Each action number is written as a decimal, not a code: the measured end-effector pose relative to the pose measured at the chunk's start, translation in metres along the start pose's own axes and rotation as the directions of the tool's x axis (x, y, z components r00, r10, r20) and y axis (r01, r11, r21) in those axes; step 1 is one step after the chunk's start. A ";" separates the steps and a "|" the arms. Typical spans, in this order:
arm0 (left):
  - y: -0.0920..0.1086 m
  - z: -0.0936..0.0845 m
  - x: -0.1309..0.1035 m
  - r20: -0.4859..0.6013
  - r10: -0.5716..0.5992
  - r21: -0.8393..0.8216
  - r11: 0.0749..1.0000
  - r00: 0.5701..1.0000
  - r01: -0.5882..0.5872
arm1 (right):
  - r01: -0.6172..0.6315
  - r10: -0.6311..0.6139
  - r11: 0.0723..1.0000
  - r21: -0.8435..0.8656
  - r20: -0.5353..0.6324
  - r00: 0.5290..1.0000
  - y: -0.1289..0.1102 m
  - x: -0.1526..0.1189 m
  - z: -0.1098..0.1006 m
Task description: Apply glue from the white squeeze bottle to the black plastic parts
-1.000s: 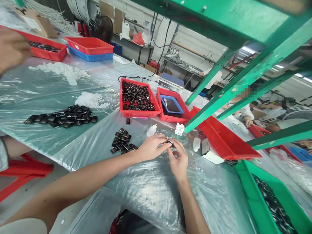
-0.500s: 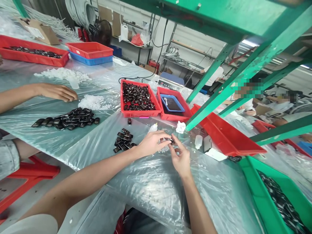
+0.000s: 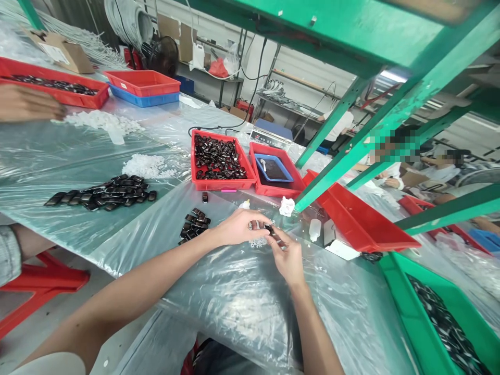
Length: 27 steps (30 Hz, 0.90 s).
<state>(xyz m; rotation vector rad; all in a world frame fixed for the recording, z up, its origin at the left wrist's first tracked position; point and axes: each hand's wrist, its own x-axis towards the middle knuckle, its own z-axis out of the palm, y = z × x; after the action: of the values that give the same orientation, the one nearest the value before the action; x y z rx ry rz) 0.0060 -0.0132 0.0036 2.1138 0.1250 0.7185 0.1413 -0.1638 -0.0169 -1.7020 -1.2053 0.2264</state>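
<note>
Between my two hands is a small black piece (image 3: 269, 228), partly covered by fingers. My left hand (image 3: 240, 227) reaches in from the left, thumb and fingertips closed on it. From the right, my right hand (image 3: 287, 252) pinches the same piece. Small clear bits (image 3: 258, 242) lie on the plastic sheet just beneath. Several black pieces (image 3: 194, 225) form a loose pile beside my left wrist, and a single black piece (image 3: 205, 197) lies above that pile. A small white bottle (image 3: 245, 204) is partly hidden behind my left hand.
Red tray (image 3: 224, 184) of black parts stands beyond my hands, beside another red tray (image 3: 273, 190) holding a blue tray. A green post (image 3: 324, 177) slants down at right; a green bin (image 3: 398, 291) is lower right. Another person's hand (image 3: 31, 104) is at far left.
The other person's hand has moved up and left, away from the white bits. My hands still hold the black piece, which now shows more clearly. The view has shifted slightly.
</note>
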 end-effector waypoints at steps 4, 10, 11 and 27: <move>-0.004 -0.009 0.002 0.047 0.062 -0.006 0.998 0.997 -0.062 | -0.010 0.010 1.000 0.000 0.034 0.999 0.004 0.000 0.000; -0.007 -0.009 0.003 0.068 0.054 -0.111 0.993 0.996 -0.046 | -0.017 0.011 0.998 0.064 0.086 0.996 0.007 0.000 0.000; -0.006 -0.008 0.002 0.057 0.050 -0.106 0.993 0.997 -0.044 | -0.019 0.013 0.997 0.073 0.089 0.996 0.006 0.000 0.000; -0.002 0.004 -0.002 -0.045 -0.003 -0.011 1.000 0.999 0.003 | -0.089 0.091 0.990 0.105 -0.010 0.996 0.003 0.001 -0.001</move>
<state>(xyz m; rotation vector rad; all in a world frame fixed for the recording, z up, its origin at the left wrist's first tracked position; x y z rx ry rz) 0.0068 -0.0153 -0.0007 2.0878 0.1485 0.7637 0.1438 -0.1635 -0.0184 -1.6653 -1.0880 0.3257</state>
